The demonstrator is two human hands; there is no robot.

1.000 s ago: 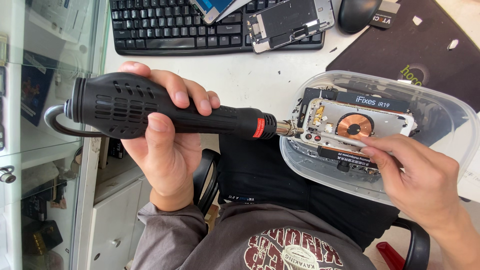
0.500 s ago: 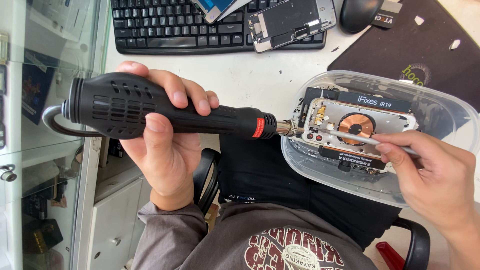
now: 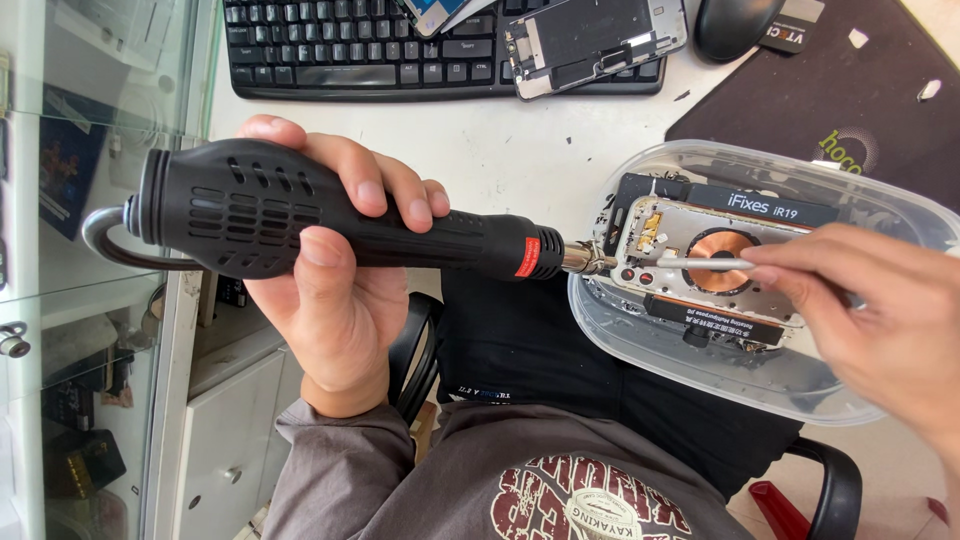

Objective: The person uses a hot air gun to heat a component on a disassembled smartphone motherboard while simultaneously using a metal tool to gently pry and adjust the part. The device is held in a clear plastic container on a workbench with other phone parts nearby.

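A black keyboard lay along the far edge of the white desk, beside a dark mat. Nearer, a clear plastic tub held an opened phone back housing with its copper coil. The left hand had its fingers wrapped around a black hot-air gun, nozzle just beside the housing's edge. The right hand pinched metal tweezers whose tips lay over the coil.

hot-air gun: matt black ribbed plastic, bare metal nozzle | tray: clear glossy plastic | coil: shiny copper | tweezers: smooth metal | bench: smooth white | mat: matt dark
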